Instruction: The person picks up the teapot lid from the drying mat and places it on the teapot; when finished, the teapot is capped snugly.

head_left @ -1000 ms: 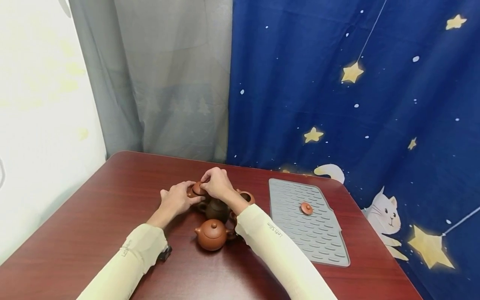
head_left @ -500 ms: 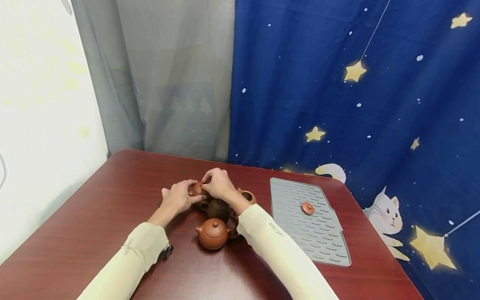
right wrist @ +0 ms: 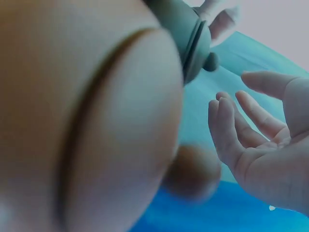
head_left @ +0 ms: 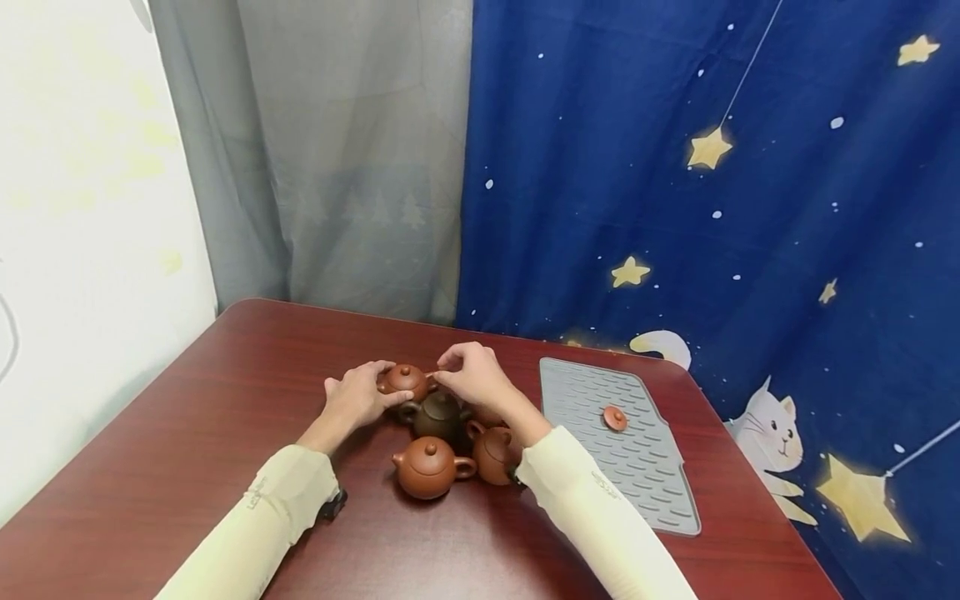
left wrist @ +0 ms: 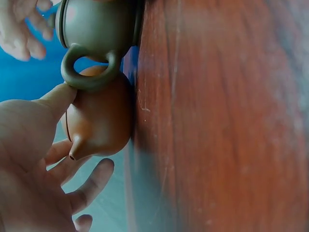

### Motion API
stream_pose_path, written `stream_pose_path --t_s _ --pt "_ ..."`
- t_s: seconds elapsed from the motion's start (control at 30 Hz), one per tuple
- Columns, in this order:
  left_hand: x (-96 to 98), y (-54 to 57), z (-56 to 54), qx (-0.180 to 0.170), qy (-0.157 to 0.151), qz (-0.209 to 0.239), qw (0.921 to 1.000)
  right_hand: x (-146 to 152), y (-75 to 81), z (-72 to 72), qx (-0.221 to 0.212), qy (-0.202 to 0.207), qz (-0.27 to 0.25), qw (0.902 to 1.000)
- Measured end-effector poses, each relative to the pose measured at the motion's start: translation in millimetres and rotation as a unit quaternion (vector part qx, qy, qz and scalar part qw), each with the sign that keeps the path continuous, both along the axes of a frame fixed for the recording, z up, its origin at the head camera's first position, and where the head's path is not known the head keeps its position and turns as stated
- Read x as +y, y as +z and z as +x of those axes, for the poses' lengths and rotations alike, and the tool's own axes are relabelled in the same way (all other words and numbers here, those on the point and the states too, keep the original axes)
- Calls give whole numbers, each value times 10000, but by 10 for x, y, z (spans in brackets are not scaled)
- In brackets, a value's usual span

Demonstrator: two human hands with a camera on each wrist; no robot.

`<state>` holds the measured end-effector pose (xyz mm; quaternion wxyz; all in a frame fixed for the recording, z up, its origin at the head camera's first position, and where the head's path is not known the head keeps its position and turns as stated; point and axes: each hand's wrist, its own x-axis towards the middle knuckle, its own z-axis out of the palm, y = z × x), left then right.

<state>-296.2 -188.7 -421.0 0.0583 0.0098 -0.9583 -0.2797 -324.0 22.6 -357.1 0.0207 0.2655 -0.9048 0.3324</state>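
Observation:
My left hand holds a reddish-brown clay teapot at the back of the cluster, its lid seated on top. In the left wrist view, the thumb touches one side of that teapot near its spout, and some fingers reach behind it. My right hand hovers just right of it with bent fingers; in the right wrist view this hand has nothing between thumb and fingers. A dark green-brown teapot stands directly in front of the held one.
Nearer stand a reddish teapot and another brown one, partly behind the right wrist. Further back, one more teapot is mostly covered by the right arm. A loose lid lies on a grey ridged mat at the right.
My right hand has come off the back teapot's lid and shifted right, uncovering the lid and the dark teapot. The left hand stays on the back teapot.

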Motion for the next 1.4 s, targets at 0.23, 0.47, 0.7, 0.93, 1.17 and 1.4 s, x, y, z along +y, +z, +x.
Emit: stream_pose_path --t_s 0.23,0.47,0.7,0.93,1.17,1.4 --pt "14 26 1 -26 -20 66 10000 464 -36 142 195 -164 -278 9993" --pt "-8 15 8 -104 19 15 9999 951 -47 244 44 -524 -661 9964" --pt "-8 28 8 -123 46 46 9999 1407 -43 279 -154 -985 -692 9926" --pt "-11 15 -5 -49 20 99 9999 1773 -142 243 -109 -1275 -654 9896" --pt "39 28 17 96 -42 43 9999 2089 -181 225 -120 -1770 -519 9828" --pt "152 60 63 526 66 14 9986 2329 -207 195 -261 -2279 -227 9731"
